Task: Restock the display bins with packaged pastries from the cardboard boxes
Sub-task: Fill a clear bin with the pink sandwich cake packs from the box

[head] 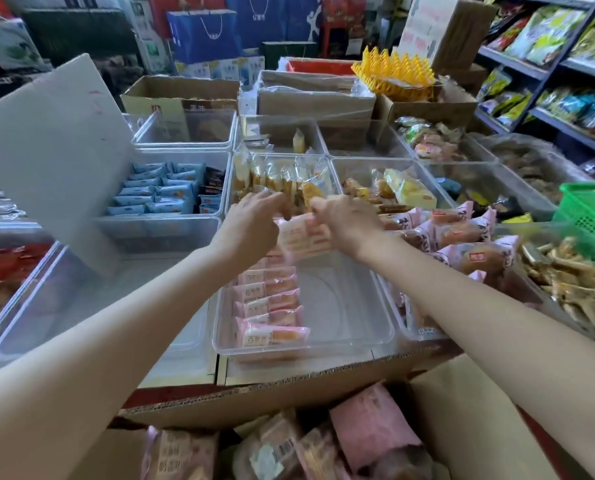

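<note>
Both hands, left hand point(254, 220) and right hand point(344, 221), pinch a light, crinkly pink pastry stack point(304, 239) by its ends over the near clear bin point(358, 327).

The cardboard box point(289, 407) is cut off by the bottom edge. Motion blur smears the pink packets point(304, 237) between both hands; their print is unreadable.

Two bare forearms, sleeveless, no rings or watch.
</note>
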`<control>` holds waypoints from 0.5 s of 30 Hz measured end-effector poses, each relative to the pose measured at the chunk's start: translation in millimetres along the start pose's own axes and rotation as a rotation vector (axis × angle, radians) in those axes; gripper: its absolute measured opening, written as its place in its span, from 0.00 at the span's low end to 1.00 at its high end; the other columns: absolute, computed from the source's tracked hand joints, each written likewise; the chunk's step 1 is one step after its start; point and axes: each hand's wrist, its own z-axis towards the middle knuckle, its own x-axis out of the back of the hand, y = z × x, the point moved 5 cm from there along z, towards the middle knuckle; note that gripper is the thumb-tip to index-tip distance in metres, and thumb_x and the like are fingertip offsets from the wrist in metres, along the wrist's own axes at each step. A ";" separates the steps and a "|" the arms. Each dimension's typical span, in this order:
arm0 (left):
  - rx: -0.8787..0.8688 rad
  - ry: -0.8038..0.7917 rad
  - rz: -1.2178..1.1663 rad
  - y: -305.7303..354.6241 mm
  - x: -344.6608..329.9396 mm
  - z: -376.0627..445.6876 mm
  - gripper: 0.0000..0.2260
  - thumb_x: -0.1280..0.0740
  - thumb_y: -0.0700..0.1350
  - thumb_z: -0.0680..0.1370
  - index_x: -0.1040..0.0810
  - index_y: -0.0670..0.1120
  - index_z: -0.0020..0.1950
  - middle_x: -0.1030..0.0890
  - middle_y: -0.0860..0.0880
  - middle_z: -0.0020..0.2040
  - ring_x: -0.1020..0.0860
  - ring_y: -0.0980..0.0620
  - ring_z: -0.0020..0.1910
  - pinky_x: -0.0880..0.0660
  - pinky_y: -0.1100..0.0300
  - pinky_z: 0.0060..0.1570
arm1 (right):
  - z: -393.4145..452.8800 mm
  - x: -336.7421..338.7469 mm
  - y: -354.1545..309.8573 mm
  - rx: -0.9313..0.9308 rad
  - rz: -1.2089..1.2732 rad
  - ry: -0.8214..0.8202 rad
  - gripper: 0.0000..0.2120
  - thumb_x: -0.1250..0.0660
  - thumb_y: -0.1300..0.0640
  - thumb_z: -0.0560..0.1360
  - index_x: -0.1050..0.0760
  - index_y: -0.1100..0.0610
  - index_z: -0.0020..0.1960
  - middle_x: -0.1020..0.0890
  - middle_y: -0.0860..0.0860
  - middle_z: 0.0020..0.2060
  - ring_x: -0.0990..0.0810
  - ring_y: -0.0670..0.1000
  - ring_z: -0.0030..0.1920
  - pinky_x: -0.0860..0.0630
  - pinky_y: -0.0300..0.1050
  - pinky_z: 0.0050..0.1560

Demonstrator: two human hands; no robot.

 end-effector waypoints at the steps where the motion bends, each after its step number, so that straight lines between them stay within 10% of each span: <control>1: 0.045 0.007 0.005 -9.6 -6.1 4.3 0.11 0.38 0.34 0.75 0.23 0.44 0.54 0.23 0.47 0.59 0.27 0.47 0.58 0.29 0.54 0.58 | 10.7 -8.9 10.4 -0.032 -0.039 0.001 0.08 0.39 0.64 0.77 0.29 0.57 0.55 0.21 0.57 0.52 0.20 0.60 0.52 0.30 0.47 0.41; 15: 0.170 -0.657 0.176 -107.8 -140.0 -16.4 0.23 0.35 0.42 0.77 0.34 0.45 0.71 0.29 0.45 0.68 0.29 0.47 0.66 0.33 0.57 0.65 | 94.1 -149.3 36.7 -0.177 -0.051 -0.175 0.10 0.40 0.64 0.77 0.23 0.60 0.55 0.20 0.59 0.53 0.21 0.60 0.55 0.24 0.49 0.49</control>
